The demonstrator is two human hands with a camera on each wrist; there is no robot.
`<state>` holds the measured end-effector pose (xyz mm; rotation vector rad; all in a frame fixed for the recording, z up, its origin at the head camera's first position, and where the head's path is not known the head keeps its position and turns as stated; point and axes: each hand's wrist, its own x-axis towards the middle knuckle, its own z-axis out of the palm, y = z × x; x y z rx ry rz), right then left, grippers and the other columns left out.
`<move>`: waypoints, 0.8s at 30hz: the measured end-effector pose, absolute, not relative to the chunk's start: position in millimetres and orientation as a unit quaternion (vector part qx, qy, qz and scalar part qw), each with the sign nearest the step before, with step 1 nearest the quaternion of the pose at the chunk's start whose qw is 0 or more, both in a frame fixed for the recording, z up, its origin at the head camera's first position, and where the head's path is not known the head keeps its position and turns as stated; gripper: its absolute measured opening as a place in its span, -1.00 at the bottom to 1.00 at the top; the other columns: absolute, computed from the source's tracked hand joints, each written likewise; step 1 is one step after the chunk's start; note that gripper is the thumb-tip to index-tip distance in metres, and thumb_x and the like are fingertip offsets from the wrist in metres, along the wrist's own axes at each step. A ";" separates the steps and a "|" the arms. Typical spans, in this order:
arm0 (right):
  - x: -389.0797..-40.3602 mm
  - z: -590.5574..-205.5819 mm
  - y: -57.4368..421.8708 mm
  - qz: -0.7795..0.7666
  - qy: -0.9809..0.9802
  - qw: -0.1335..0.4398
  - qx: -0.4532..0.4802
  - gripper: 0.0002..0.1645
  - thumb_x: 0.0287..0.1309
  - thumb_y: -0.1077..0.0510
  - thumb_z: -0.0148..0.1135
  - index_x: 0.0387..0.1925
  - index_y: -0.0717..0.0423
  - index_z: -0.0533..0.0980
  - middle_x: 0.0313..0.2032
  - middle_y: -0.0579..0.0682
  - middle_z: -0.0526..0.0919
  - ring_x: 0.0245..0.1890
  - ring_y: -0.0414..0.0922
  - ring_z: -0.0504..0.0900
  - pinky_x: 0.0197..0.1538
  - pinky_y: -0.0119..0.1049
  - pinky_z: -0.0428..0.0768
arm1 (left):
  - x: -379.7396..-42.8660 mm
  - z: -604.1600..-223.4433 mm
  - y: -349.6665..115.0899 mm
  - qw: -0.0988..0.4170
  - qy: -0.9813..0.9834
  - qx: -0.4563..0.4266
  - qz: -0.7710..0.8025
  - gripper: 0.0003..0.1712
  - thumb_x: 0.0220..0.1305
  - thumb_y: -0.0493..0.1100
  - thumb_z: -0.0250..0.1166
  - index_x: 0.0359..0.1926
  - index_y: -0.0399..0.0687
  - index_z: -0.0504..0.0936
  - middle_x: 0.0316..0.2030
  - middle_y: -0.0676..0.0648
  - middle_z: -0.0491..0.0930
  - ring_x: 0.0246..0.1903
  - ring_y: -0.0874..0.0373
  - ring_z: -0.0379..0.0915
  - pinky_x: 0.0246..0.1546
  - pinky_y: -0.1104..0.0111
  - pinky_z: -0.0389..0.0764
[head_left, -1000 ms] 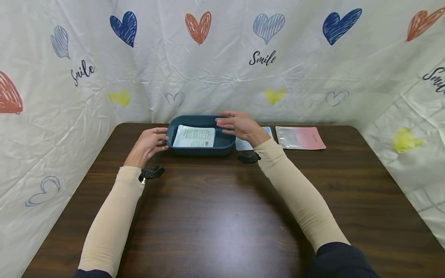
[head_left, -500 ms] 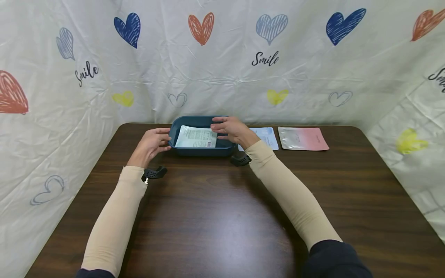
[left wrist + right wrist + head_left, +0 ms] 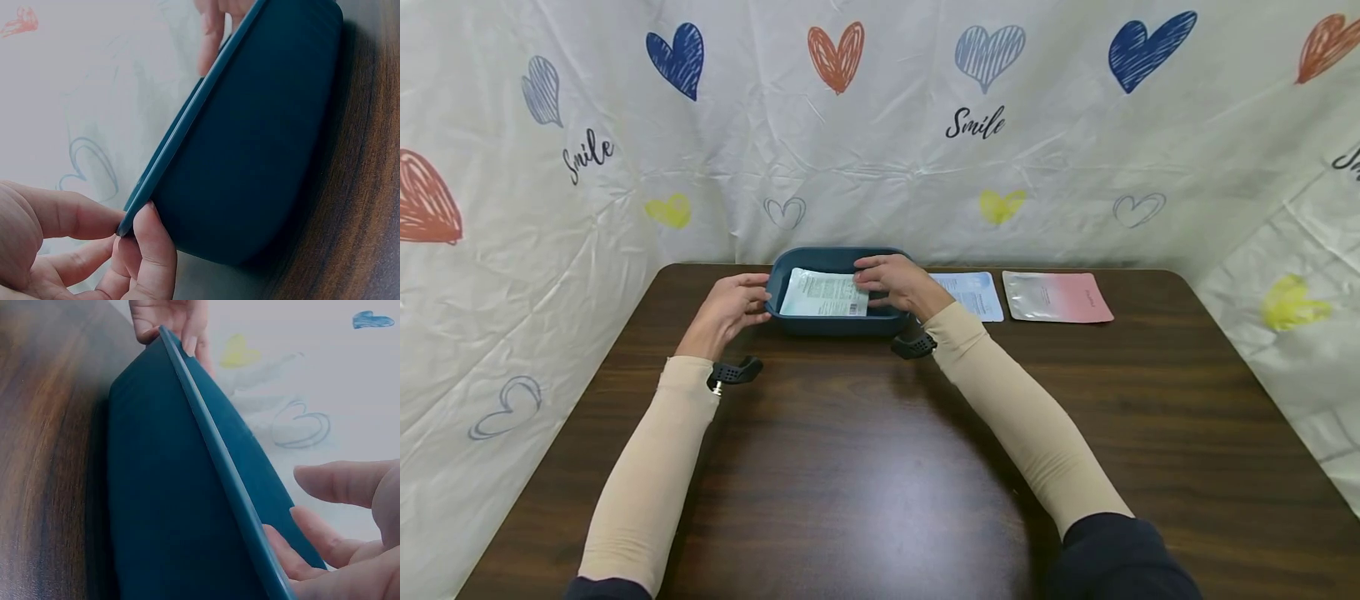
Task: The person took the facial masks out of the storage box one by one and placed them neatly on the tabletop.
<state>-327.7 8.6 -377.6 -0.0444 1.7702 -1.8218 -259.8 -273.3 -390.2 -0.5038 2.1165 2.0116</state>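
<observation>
A dark teal oval-ended tray [image 3: 827, 327] stands at the table's far edge. Flat inside it lies a pale green printed packet [image 3: 822, 295], which looks like a sheet mask sachet. My left hand [image 3: 726, 310] pinches the rim at the tray's left end; the left wrist view shows thumb and finger [image 3: 156, 247] on either side of it. Over the tray's right part is my right hand [image 3: 895, 285], fingers loosely spread and reaching inside, fingertips at the packet's right edge. In the right wrist view its thumb [image 3: 337, 482] stands apart from the fingers, with nothing between them.
Just right of the tray lies a light blue packet [image 3: 976, 293], partly behind the right hand. Beside it is a silver and pink packet [image 3: 1060, 297]. The brown wooden table [image 3: 865, 467] ends at a white curtain [image 3: 880, 167] printed with hearts.
My right hand has moved left and slightly down, further over the tray toward the packet, uncovering more of the blue packet. The left hand stays at the rim.
</observation>
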 end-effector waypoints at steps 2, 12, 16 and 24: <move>-326.8 -377.8 8.2 -0.690 0.666 0.283 -0.020 -0.37 0.37 0.36 0.19 0.43 0.23 0.34 0.37 0.24 0.40 0.37 0.17 0.39 0.38 0.21 0.34 | -259.6 -390.1 -273.5 0.089 0.712 -0.169 0.676 -0.43 0.48 -0.33 0.11 0.46 -0.12 0.36 0.27 -0.25 0.41 0.05 -0.06 0.47 -0.18 0.37 0.69; -321.6 -375.2 4.1 -0.683 0.687 0.247 -0.021 -0.45 0.38 0.35 0.16 0.36 0.31 0.38 0.35 0.24 0.40 0.39 0.14 0.35 0.33 0.20 0.41 | -258.9 -389.7 -274.0 0.086 0.713 -0.168 0.675 -0.44 0.48 -0.33 0.12 0.46 -0.12 0.36 0.24 -0.22 0.40 0.04 -0.06 0.46 -0.20 0.39 0.68; -320.7 -373.7 2.8 -0.669 0.697 0.258 -0.014 -0.45 0.37 0.33 0.19 0.36 0.28 0.40 0.35 0.19 0.42 0.40 0.12 0.34 0.33 0.19 0.42 | -258.6 -389.1 -274.2 0.087 0.715 -0.167 0.673 -0.43 0.49 -0.32 0.11 0.47 -0.11 0.36 0.27 -0.24 0.39 0.06 -0.07 0.46 -0.17 0.39 0.69; -321.7 -373.3 2.6 -0.665 0.699 0.264 0.002 -0.43 0.38 0.30 0.20 0.38 0.27 0.39 0.36 0.17 0.41 0.41 0.12 0.33 0.33 0.17 0.43 | -260.5 -390.9 -274.7 0.089 0.714 -0.166 0.674 -0.43 0.48 -0.33 0.11 0.47 -0.11 0.35 0.28 -0.23 0.39 0.02 -0.02 0.46 -0.17 0.38 0.68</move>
